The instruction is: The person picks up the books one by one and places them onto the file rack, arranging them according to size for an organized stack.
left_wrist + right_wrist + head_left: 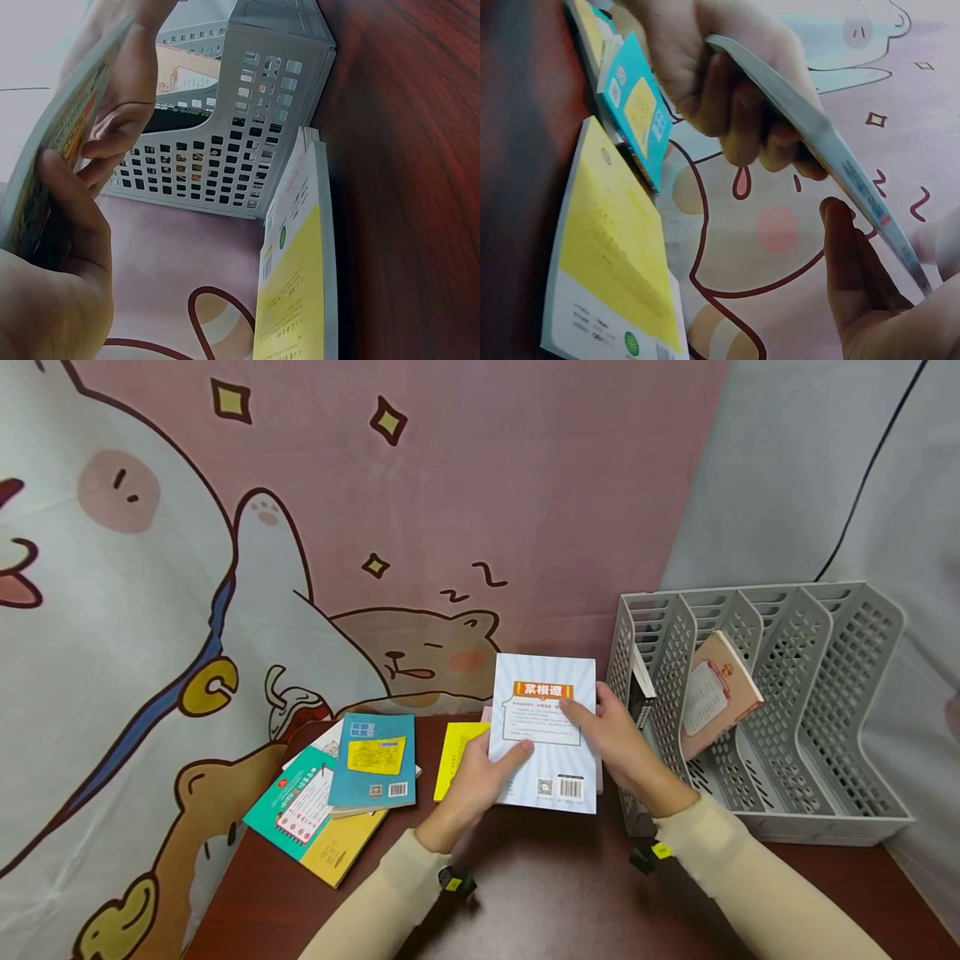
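A thin pale-blue book (542,764) with an orange title label and a barcode is held up over the table in the head view, this cover facing me. My left hand (480,774) grips its lower left side, thumb lying on the cover and fingers behind. On the right edge my right hand (617,742) holds it the same way, thumb near the title. The left wrist view shows the book (56,142) nearly edge-on, with fingers behind it. Beneath and behind it lies a yellow-and-white book (615,232), partly hidden in the head view.
At the right stands a grey slotted file rack (847,828). A peach-coloured book (716,697) leans in one compartment, and a dark-and-white book (642,685) stands in the leftmost. On the left a blue book (378,785) overlaps a green-and-yellow book (337,839). A cartoon curtain (525,510) hangs behind.
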Motion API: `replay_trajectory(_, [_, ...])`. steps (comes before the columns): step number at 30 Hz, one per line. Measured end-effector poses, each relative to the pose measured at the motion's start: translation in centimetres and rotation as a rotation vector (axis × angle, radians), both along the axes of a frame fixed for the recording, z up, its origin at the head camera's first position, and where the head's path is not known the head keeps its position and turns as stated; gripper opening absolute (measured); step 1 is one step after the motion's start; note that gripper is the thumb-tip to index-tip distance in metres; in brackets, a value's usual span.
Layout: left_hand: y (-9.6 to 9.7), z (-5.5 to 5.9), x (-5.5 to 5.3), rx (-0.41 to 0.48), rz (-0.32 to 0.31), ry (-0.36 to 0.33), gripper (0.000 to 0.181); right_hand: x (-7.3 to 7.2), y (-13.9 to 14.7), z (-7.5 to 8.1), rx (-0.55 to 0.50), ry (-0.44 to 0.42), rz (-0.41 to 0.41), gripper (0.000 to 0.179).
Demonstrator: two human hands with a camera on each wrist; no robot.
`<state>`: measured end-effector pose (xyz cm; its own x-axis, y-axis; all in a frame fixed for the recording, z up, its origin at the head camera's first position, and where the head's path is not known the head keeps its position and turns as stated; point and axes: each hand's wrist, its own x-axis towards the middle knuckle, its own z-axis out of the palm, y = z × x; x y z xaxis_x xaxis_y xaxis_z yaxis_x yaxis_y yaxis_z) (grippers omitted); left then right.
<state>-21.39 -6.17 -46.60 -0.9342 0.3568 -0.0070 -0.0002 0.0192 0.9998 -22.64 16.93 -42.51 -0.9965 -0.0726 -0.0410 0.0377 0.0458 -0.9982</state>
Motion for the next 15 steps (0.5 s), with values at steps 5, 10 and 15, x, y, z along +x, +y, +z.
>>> replay_trajectory(5, [-0.09,-0.24,0.03,0.004,-0.034,0.009,0.043,-0.84,0.17,0.49,-0.075,-0.002,-0.052,0.054])
replay_trajectory(10, [-0.14,-0.42,0.06,-0.017,-0.074,0.026,0.041,-1.18,0.26,0.72,-0.147,-0.046,-0.063,0.049])
replay_trajectory(15, [-0.13,-0.51,0.07,-0.010,-0.088,0.041,0.042,-1.02,0.02,0.92,-0.178,-0.074,-0.060,0.047])
